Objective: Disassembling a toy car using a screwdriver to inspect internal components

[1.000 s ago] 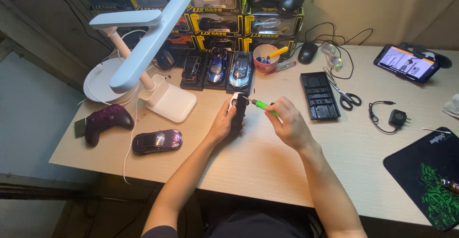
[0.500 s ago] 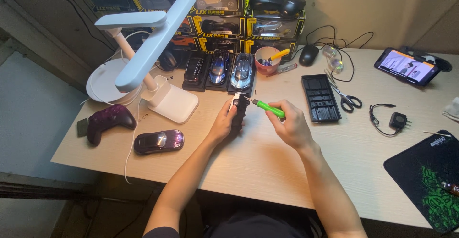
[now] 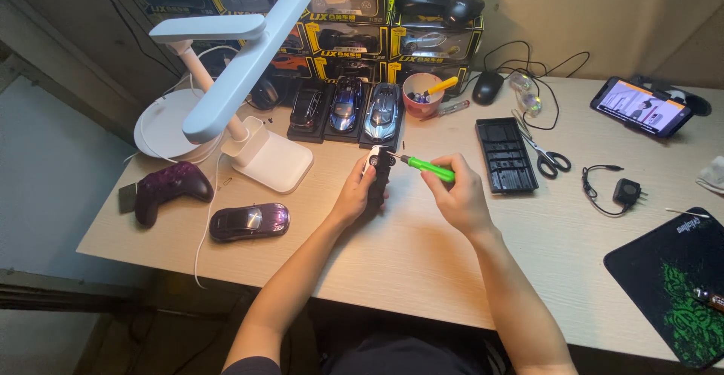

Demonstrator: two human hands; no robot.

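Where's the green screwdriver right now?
Head view, table centre: the green screwdriver is in the right hand, its tip at the toy car the left hand holds.

Both forearms are bare to above the elbow. The left hand point(image 3: 353, 196) and right hand point(image 3: 458, 196) wear no gloves, rings or watch. A dark sleeve edge shows at seven o'clock.

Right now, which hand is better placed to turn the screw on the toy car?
Right. The right hand holds the green screwdriver with its tip at the car, while the left hand grips the car and looks busy steadying it on the desk.
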